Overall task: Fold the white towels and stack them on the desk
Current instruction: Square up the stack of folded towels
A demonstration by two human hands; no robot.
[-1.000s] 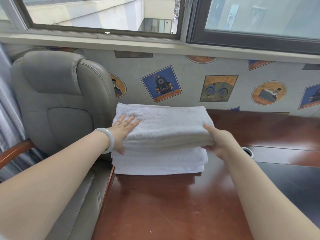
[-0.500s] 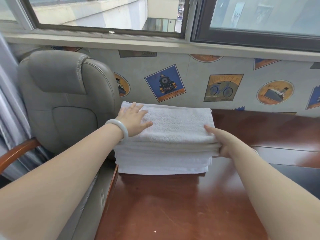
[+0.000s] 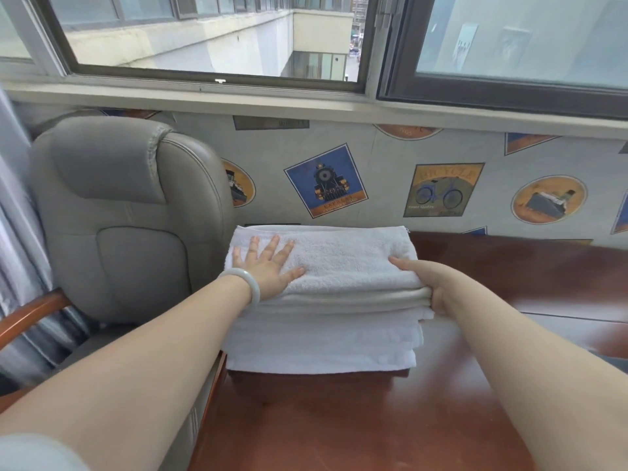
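- L arm stretched fwd, forearm low over the worktop edge; pale bangle on wrist.
- L hand palm-down, flat on the top towel, left part.
- L fingers straight and spread, thumb out to the right. Pressing only, nothing gripped.
- R arm comes in from lower right, wrist at the stack's right edge.
- R hand pinches the top towel at its near-right corner: thumb lies along the top, other fingers curled under the fold, mostly hidden.
- Stack: white folded towels, several layers, exact count unclear. Edges roughly aligned; lower layers jut a bit toward the cam.
- Top towel: terry, smooth, rounded fold faces the cam.
- Stack sits at the far-left corner of the worktop, just beside the grey chair, close to the wall under the window.
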